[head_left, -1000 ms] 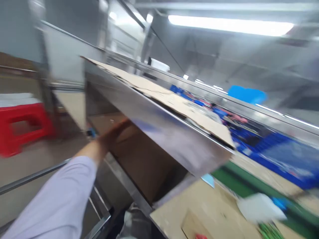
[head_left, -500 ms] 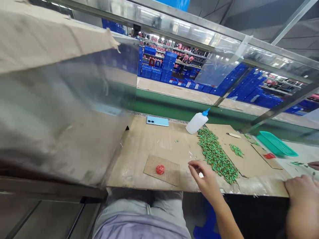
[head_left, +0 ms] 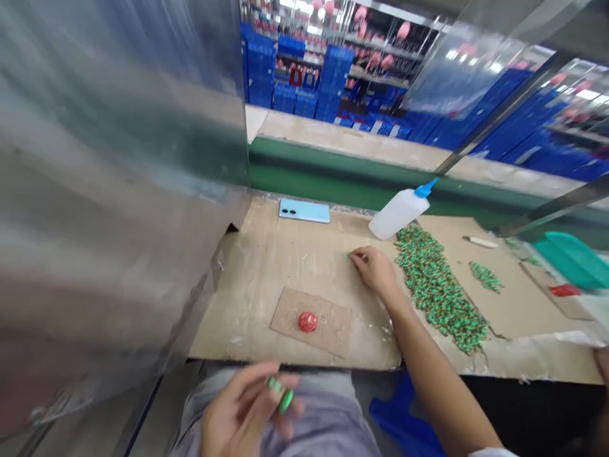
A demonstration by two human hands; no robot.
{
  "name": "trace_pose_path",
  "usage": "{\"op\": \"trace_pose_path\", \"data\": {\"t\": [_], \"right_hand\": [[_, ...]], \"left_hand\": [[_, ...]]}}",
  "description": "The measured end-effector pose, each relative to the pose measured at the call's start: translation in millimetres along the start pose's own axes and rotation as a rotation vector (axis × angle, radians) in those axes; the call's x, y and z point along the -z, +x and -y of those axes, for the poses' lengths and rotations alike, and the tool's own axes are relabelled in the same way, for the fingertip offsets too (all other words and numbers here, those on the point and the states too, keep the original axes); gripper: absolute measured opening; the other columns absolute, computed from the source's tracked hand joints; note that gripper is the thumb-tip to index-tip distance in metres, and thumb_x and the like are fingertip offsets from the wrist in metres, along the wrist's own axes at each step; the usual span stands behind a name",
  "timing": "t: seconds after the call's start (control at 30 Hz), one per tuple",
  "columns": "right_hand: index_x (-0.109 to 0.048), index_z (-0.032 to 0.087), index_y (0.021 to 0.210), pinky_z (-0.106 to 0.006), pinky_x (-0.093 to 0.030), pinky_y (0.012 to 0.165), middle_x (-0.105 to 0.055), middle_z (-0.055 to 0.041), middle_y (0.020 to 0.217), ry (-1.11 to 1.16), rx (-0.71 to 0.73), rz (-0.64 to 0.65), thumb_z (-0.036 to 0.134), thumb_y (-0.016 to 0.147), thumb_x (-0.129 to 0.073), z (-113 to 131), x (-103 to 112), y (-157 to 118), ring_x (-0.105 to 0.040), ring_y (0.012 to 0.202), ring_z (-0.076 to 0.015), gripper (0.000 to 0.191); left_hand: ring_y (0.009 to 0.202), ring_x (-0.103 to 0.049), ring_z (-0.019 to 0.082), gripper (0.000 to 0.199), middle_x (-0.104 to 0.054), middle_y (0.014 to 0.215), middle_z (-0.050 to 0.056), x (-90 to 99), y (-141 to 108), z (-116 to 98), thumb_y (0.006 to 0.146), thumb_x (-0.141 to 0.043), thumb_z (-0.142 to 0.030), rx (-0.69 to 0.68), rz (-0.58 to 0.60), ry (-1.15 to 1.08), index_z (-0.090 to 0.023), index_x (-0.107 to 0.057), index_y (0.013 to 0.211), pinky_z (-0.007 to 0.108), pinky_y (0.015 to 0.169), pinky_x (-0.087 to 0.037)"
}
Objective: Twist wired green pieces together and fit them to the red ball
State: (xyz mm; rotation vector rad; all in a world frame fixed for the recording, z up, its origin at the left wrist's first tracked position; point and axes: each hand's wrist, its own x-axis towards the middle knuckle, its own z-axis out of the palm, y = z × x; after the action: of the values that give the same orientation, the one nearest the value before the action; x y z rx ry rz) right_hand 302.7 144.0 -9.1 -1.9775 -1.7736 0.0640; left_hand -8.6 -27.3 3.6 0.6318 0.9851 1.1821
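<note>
Bench: I am working at a tan cardboard-covered bench point(head_left: 238, 317), with a pale blue phone point(head_left: 304, 211) and a white plastic glue bottle with a blue nozzle point(head_left: 398, 214) lying near its far edge.
Room: stacked blue plastic crates point(head_left: 304, 95) are filling the far side, beyond a polished steel panel point(head_left: 118, 190) on my left.
Right hand: my right hand point(head_left: 375, 270) is stretching over the bench, just beside a heap of small green pieces point(head_left: 438, 285). Its fingers point(head_left: 361, 257) are at a tiny green piece point(head_left: 348, 255); I cannot tell whether they are clamped on it.
Left hand: my left hand point(head_left: 247, 406) is hovering over my lap, its fingers point(head_left: 252, 374) holding two glossy green pieces point(head_left: 280, 393) together.
</note>
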Motion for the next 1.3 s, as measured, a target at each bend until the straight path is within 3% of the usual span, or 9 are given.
{"op": "trace_pose_path", "data": {"t": [0.07, 0.2, 0.3, 0.5, 0.63, 0.8, 1.07, 1.3], "right_hand": [[-0.073, 0.019, 0.094, -0.041, -0.051, 0.086, -0.076, -0.0140, 0.103, 0.018, -0.034, 0.006, 0.032, 0.090, -0.054, -2.7, -1.7, -2.3, -0.068, 0.094, -0.0297, 0.024], [-0.070, 0.019, 0.095, -0.043, -0.050, 0.081, -0.074, -0.0145, 0.098, 0.028, -0.039, -0.039, 0.042, 0.090, -0.052, -9.7, -3.6, -9.8, -0.066, 0.084, -0.0290, 0.029], [-0.068, 0.020, 0.094, -0.041, -0.051, 0.077, -0.074, -0.0123, 0.095, 0.096, -0.012, -0.067, 0.044, 0.090, -0.051, -7.9, 1.1, -15.9, -0.064, 0.076, -0.0255, 0.030], [-0.067, 0.019, 0.087, -0.034, -0.053, 0.067, -0.071, -0.0073, 0.076, 0.253, -0.079, -0.111, 0.043, 0.081, -0.059, 5.7, 7.1, -22.0, -0.062, 0.064, -0.0200, 0.026], [-0.068, 0.020, 0.088, -0.033, -0.054, 0.068, -0.071, -0.0055, 0.076, 0.308, -0.059, -0.121, 0.039, 0.081, -0.061, 4.7, 3.4, -22.8, -0.063, 0.065, -0.0192, 0.021], [-0.066, 0.021, 0.094, -0.037, -0.055, 0.075, -0.074, -0.0097, 0.090, 0.276, 0.052, -0.075, 0.043, 0.091, -0.057, 2.9, 2.3, -23.5, -0.065, 0.075, -0.0218, 0.024], [-0.067, 0.020, 0.093, -0.034, -0.050, 0.065, -0.073, -0.0083, 0.090, 0.335, 0.016, -0.047, 0.049, 0.089, -0.060, 6.5, 3.3, -26.8, -0.059, 0.066, -0.0177, 0.029], [-0.062, 0.022, 0.094, -0.030, -0.046, 0.061, -0.063, -0.0030, 0.078, 0.606, 0.032, 0.096, 0.052, 0.093, -0.061, 9.5, -0.5, -30.5, -0.057, 0.067, -0.0163, 0.030]], "left_hand": [[0.071, -0.077, 0.019, 0.039, -0.081, 0.090, 0.008, -4.9, 2.2, -4.1, 0.082, -0.088, -0.043, 0.064, 0.069, -0.078, -0.015, -0.071, 0.102, 0.020, 0.054, -0.059], [0.077, -0.080, 0.020, 0.022, -0.082, 0.094, 0.007, -21.0, 27.2, -13.8, 0.088, -0.083, -0.029, 0.088, 0.337, -0.251, -0.017, -0.074, 0.104, 0.016, 0.054, -0.060], [0.081, -0.081, 0.019, 0.012, -0.083, 0.097, 0.006, -26.2, 37.1, -18.3, 0.093, -0.077, -0.022, 0.050, 0.403, -0.278, -0.019, -0.075, 0.104, 0.014, 0.054, -0.060], [0.083, -0.079, 0.013, 0.012, -0.083, 0.095, 0.002, -29.0, 33.0, -18.0, 0.091, -0.079, -0.018, -0.009, 0.441, -0.283, -0.022, -0.079, 0.102, 0.011, 0.061, -0.060], [0.084, -0.079, 0.013, 0.019, -0.083, 0.092, 0.002, -30.7, 30.4, -18.6, 0.091, -0.080, -0.018, -0.011, 0.450, -0.313, -0.024, -0.076, 0.108, 0.011, 0.064, -0.058], [0.088, -0.079, 0.013, 0.009, -0.083, 0.094, 0.002, -28.5, 29.8, -20.7, 0.093, -0.077, -0.016, -0.050, 0.448, -0.292, -0.022, -0.075, 0.100, 0.012, 0.066, -0.058], [0.087, -0.078, 0.011, 0.015, -0.083, 0.095, 0.000, -25.2, 29.2, -20.0, 0.094, -0.077, -0.017, -0.077, 0.421, -0.221, -0.023, -0.076, 0.107, 0.014, 0.073, -0.059], [0.086, -0.077, 0.010, 0.015, -0.082, 0.091, 0.000, -22.8, 27.3, -21.7, 0.093, -0.077, -0.017, -0.108, 0.382, -0.206, -0.024, -0.077, 0.107, 0.014, 0.074, -0.060]]}}
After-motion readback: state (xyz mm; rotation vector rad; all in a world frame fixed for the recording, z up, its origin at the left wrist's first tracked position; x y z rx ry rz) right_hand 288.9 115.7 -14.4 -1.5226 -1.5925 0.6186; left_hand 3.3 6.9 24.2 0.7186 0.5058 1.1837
